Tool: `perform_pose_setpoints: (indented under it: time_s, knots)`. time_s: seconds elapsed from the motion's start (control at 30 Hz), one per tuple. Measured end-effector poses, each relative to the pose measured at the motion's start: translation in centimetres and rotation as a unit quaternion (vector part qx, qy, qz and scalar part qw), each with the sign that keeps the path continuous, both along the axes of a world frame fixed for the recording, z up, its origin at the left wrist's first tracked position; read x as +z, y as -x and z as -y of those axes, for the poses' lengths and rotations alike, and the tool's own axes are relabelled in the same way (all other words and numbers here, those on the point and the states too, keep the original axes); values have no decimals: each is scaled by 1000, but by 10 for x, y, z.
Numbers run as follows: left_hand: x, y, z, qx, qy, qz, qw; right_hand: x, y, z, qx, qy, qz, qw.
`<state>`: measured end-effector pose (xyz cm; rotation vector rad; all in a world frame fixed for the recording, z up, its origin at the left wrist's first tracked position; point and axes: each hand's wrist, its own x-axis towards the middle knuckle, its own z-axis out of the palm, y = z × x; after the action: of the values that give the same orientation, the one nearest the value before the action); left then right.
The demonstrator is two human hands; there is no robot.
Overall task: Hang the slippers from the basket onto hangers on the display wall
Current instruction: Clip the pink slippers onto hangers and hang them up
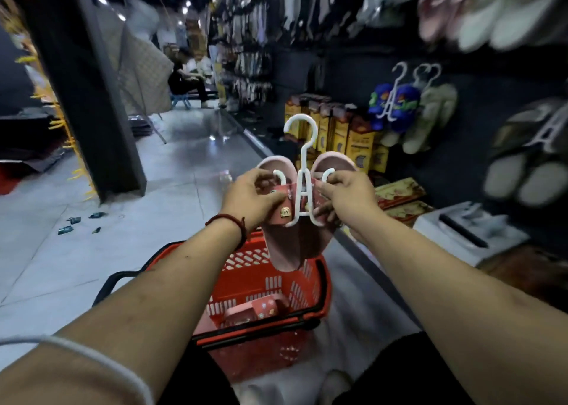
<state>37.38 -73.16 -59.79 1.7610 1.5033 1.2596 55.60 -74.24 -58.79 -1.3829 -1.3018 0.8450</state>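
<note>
A: Nearest, low on the floor: red basket (264,284), another pink pair (256,309) lying inside.

B: Above it?

A: Left hand (249,195) and right hand (347,195), each pinching a strap of the pink slippers (285,251) against the white hanger (303,161). Toes hanging down, hook upright and free. Probably seating the straps on the prongs before hanging.

B: In the way?

A: White box (461,235) and yellow cartons (359,140) along the right ledge. Beyond, display wall (479,134), blue slippers (408,97) already hung there.
</note>
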Motion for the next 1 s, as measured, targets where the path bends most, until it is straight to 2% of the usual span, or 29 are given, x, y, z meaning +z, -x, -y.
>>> perform_pose_setpoints:
  time_s: [0.37, 0.67, 0.8, 1.0]
  knots:
    - [32, -191, -1, -176, 0, 26, 984, 30, -163, 83, -174, 10, -11, 985]
    - [51, -361, 64, -320, -22, 32, 947, 51, -293, 188, -355, 21, -10, 935]
    - [66, -408, 104, -379, -54, 16, 924, 62, -329, 234, -408, 16, -2, 913]
    - [74, -467, 142, -444, -49, 16, 895, 67, -365, 288, -462, 7, -8, 887]
